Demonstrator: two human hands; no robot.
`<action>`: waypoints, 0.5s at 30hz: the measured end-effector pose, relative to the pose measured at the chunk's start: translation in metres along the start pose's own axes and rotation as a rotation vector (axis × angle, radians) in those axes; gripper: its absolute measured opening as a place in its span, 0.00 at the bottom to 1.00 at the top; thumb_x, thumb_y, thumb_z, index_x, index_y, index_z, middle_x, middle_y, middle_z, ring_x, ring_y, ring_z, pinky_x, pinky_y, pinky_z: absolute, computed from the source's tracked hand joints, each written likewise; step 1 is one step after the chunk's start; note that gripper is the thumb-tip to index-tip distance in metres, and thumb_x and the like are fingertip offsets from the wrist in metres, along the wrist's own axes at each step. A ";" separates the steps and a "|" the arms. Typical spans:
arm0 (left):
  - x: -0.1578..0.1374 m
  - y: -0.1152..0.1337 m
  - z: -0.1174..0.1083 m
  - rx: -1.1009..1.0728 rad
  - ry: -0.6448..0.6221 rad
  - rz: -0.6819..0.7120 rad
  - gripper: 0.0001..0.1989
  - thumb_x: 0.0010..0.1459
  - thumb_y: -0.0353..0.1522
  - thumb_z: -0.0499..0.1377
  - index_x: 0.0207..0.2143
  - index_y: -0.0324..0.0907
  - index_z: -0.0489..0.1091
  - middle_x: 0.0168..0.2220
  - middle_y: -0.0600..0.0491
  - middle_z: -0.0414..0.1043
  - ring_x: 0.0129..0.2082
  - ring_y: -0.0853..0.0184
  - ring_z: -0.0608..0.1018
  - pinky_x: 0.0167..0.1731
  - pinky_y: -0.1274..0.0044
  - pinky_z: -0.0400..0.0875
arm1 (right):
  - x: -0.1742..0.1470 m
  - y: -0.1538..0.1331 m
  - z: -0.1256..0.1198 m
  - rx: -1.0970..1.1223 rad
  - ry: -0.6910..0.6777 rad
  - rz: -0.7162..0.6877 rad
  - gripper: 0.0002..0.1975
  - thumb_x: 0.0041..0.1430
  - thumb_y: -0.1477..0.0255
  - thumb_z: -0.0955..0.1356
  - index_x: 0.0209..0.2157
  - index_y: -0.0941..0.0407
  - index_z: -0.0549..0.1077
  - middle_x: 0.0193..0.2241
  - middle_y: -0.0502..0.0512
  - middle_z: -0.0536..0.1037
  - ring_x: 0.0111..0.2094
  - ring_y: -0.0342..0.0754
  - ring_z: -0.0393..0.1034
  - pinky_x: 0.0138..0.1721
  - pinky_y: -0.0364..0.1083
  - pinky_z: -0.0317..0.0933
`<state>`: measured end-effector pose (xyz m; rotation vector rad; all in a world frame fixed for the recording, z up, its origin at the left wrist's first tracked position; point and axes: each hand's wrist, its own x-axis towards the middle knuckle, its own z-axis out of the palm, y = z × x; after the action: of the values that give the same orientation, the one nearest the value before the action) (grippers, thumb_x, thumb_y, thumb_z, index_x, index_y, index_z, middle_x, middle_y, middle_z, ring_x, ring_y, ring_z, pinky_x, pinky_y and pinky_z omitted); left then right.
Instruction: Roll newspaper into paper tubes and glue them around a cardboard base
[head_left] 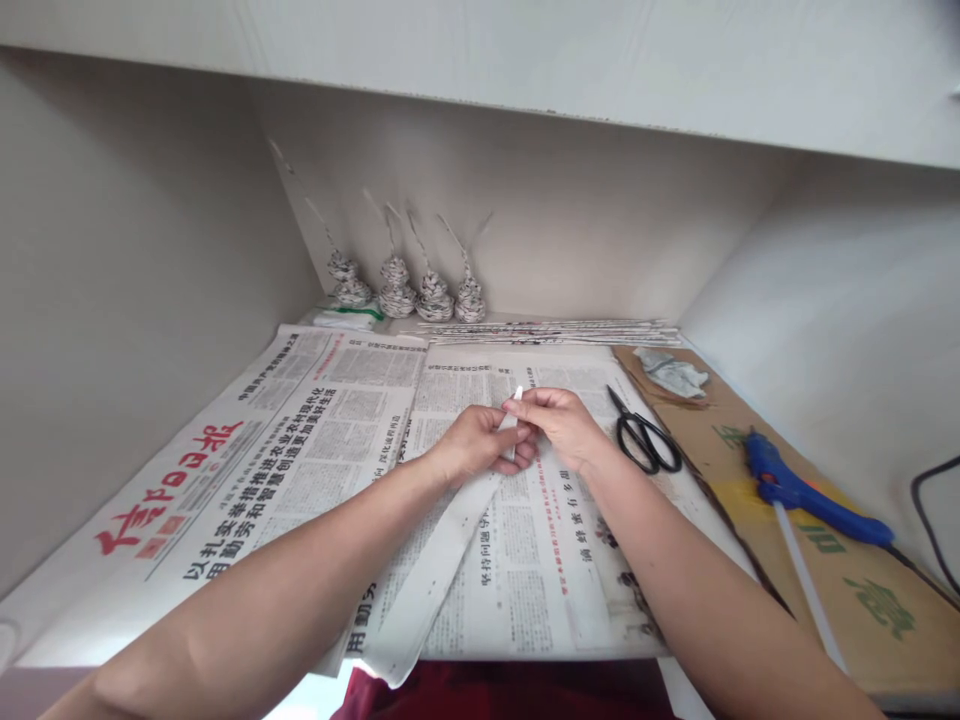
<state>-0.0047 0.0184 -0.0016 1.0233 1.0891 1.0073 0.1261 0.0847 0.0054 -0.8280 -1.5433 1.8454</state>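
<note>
Over the newspaper-covered surface, both hands meet at one end of a long newspaper strip (439, 575). My left hand (480, 440) is closed around that end, where it is rolled into a thin white tube; the tube's tip shows above the fingers. From there the flat part of the strip slants down toward me, past the front edge. My right hand (559, 420) pinches the rolled end between thumb and fingers, touching the left fingers. To the right of it lie black-handled scissors (645, 443), apart from the hand.
Several gourd-shaped woven paper pieces (395, 288) stand at the back left. Thin paper sticks (555, 332) lie along the back wall. On the right, cardboard (757, 500) bears a blue glue gun (814, 500) and crumpled paper (670, 374). Newspaper sheets (300, 450) spread at left; an overhead panel (480, 60) juts above.
</note>
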 end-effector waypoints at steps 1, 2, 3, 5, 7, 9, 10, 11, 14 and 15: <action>0.000 0.001 0.000 -0.006 -0.003 -0.010 0.16 0.52 0.39 0.61 0.35 0.33 0.72 0.30 0.45 0.74 0.30 0.66 0.78 0.30 0.74 0.74 | 0.000 0.000 0.000 0.012 -0.001 0.008 0.16 0.43 0.62 0.74 0.21 0.57 0.67 0.11 0.46 0.68 0.10 0.44 0.63 0.09 0.40 0.52; 0.000 0.001 0.001 -0.014 -0.012 -0.019 0.16 0.52 0.39 0.60 0.36 0.33 0.72 0.31 0.44 0.75 0.30 0.66 0.78 0.30 0.74 0.74 | -0.001 -0.001 0.001 0.026 -0.003 0.013 0.16 0.43 0.62 0.74 0.21 0.56 0.66 0.10 0.46 0.68 0.10 0.43 0.62 0.09 0.40 0.51; 0.000 0.001 0.001 -0.022 -0.025 -0.024 0.16 0.53 0.39 0.60 0.36 0.33 0.72 0.32 0.44 0.75 0.31 0.66 0.78 0.29 0.74 0.74 | -0.001 -0.001 0.001 0.039 -0.010 0.015 0.16 0.43 0.62 0.74 0.21 0.56 0.65 0.10 0.45 0.67 0.09 0.43 0.62 0.09 0.40 0.52; 0.000 0.001 0.000 -0.040 -0.042 -0.019 0.17 0.54 0.39 0.59 0.37 0.32 0.72 0.33 0.43 0.75 0.31 0.65 0.78 0.29 0.73 0.74 | -0.003 -0.003 0.001 0.042 -0.050 0.023 0.16 0.44 0.61 0.73 0.24 0.56 0.66 0.11 0.44 0.67 0.10 0.42 0.61 0.10 0.41 0.54; 0.001 0.001 0.000 -0.055 -0.052 0.000 0.16 0.55 0.38 0.58 0.37 0.32 0.71 0.33 0.42 0.75 0.32 0.65 0.78 0.30 0.73 0.74 | -0.004 -0.006 0.000 0.015 -0.100 0.030 0.15 0.47 0.61 0.72 0.27 0.57 0.68 0.12 0.44 0.68 0.11 0.41 0.61 0.12 0.41 0.56; 0.001 0.000 0.000 -0.070 -0.056 0.011 0.16 0.55 0.38 0.57 0.37 0.31 0.71 0.33 0.42 0.74 0.32 0.65 0.78 0.31 0.72 0.74 | -0.005 -0.008 -0.001 -0.020 -0.120 0.028 0.14 0.47 0.62 0.72 0.29 0.58 0.70 0.13 0.45 0.69 0.11 0.41 0.62 0.13 0.41 0.57; 0.001 -0.001 0.000 -0.074 -0.058 0.007 0.16 0.55 0.38 0.58 0.37 0.32 0.71 0.33 0.42 0.74 0.32 0.65 0.78 0.32 0.72 0.74 | -0.005 -0.008 -0.002 -0.031 -0.109 0.023 0.14 0.47 0.63 0.72 0.29 0.58 0.70 0.14 0.46 0.69 0.12 0.41 0.63 0.12 0.41 0.57; 0.000 -0.001 0.000 -0.073 -0.061 0.000 0.16 0.54 0.38 0.59 0.37 0.32 0.71 0.33 0.43 0.74 0.32 0.65 0.78 0.32 0.72 0.74 | -0.005 -0.008 -0.003 -0.037 -0.089 0.017 0.14 0.47 0.63 0.72 0.29 0.58 0.70 0.14 0.46 0.70 0.11 0.42 0.63 0.12 0.41 0.57; -0.001 -0.002 0.001 -0.039 -0.066 -0.012 0.16 0.51 0.38 0.62 0.35 0.33 0.71 0.32 0.44 0.74 0.32 0.66 0.78 0.33 0.72 0.74 | -0.003 -0.005 -0.005 -0.040 -0.040 0.021 0.15 0.46 0.62 0.72 0.26 0.57 0.68 0.13 0.47 0.70 0.10 0.45 0.64 0.10 0.42 0.57; -0.001 -0.002 0.002 -0.022 -0.066 -0.013 0.15 0.51 0.37 0.62 0.34 0.33 0.71 0.31 0.45 0.74 0.31 0.66 0.78 0.34 0.73 0.74 | -0.003 -0.004 -0.005 -0.035 -0.035 0.025 0.15 0.46 0.61 0.73 0.26 0.56 0.67 0.12 0.47 0.70 0.10 0.45 0.64 0.10 0.43 0.57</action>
<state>-0.0030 0.0165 -0.0026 1.0230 1.0275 0.9670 0.1316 0.0864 0.0087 -0.8395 -1.5980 1.8646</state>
